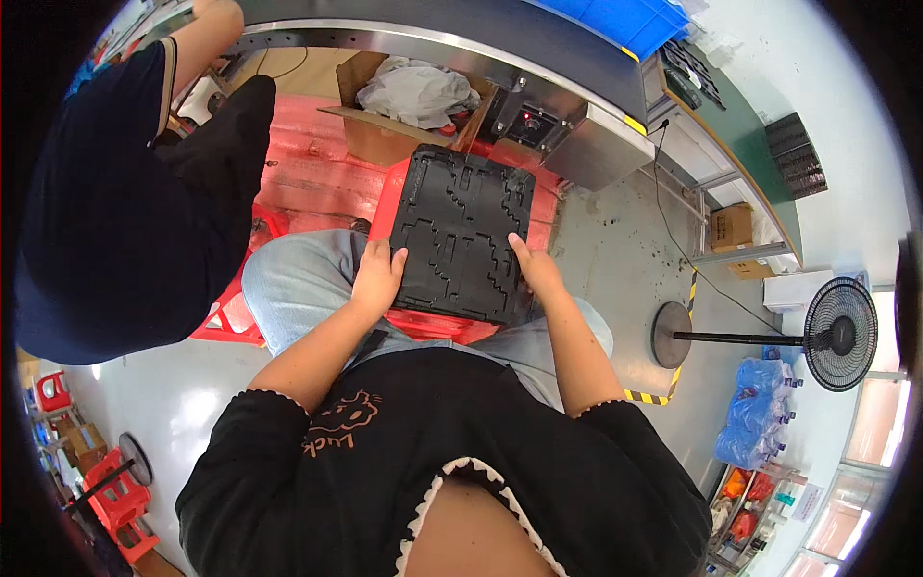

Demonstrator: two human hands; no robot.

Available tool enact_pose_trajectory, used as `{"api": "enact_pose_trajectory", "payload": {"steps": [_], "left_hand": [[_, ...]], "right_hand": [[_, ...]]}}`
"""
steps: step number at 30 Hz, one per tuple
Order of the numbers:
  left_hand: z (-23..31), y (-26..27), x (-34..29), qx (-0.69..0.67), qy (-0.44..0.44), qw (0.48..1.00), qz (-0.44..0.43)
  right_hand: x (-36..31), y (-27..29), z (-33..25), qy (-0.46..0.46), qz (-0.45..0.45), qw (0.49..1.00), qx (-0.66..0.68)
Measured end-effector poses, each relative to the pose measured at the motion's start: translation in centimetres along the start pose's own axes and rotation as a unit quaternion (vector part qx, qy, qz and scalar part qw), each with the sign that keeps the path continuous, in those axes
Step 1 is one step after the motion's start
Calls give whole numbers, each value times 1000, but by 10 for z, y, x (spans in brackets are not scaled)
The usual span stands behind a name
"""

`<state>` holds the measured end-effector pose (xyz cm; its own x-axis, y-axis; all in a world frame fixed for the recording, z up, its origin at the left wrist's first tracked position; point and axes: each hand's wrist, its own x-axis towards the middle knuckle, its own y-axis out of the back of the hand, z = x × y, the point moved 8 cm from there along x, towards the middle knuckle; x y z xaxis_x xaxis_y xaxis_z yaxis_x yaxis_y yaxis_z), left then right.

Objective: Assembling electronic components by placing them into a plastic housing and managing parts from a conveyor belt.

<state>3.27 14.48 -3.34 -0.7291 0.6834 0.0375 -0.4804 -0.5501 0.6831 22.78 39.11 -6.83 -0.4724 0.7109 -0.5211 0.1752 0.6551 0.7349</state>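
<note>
A black moulded plastic tray [461, 236] with rows of stepped shapes on its surface is in front of me, between my knees. My left hand [380, 273] grips its left edge, thumb on top and the other fingers mostly hidden. On the opposite edge, my right hand [538, 269] holds it the same way, its fingers hidden beneath. Under the tray, parts of a red plastic stool [389, 207] show; whether the tray rests on it I cannot tell.
Ahead runs a dark conveyor belt [452, 34] with a metal control box [601, 149]. An open cardboard box [380, 135] with white plastic bags stands below it. Another person [106, 221] sits close on my left. A black standing fan [839, 334] is at the right.
</note>
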Motion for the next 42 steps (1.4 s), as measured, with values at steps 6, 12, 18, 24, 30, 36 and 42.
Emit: {"api": "enact_pose_trajectory", "payload": {"steps": [6, 12, 18, 24, 30, 36, 42], "left_hand": [[-4, -3, -5, -28, 14, 999, 29], [-8, -10, -12, -45, 11, 998, 53], [-6, -10, -17, -73, 37, 996, 27], [-17, -14, -17, -90, 75, 993, 10], [-41, -27, -8, -189, 96, 977, -8], [-35, -25, -10, -207, 87, 974, -19], [-15, -19, -11, -223, 76, 970, -59]], "right_hand": [[1, 4, -17, 19, 37, 999, 20], [-11, -2, -13, 59, 113, 989, 71], [-14, -8, -4, 17, 103, 985, 137], [-52, -24, -22, 113, 136, 935, 307], [-74, -38, -13, 121, 95, 918, 365], [-83, -39, -13, 67, 115, 924, 357], [-84, -35, -9, 39, 113, 929, 350]]}}
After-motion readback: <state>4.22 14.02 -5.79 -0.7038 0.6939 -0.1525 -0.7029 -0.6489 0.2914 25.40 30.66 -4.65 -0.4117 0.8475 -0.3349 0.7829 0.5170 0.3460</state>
